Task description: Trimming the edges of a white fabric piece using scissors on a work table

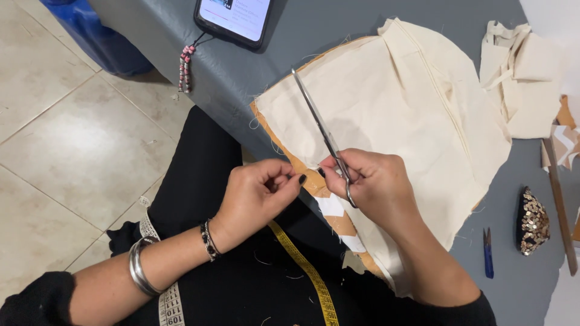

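right hand (371, 181) closed through the handles of the scissors (323, 134), blades shut, tip pointing away over the cream fabric (386, 115) lying on a tan paper pattern (329, 208) at the edge of the grey table (338, 27). left hand (263, 190) pinches something too small to tell, likely thread. best to keep the cloth flat and cut close along the pattern.

Your sleeves are black, pushed up both forearms. On your left wrist sit stacked silver bangles (139, 267) and a dark beaded bracelet (209, 240) (closer to the hand). Your fingernails are painted dark.
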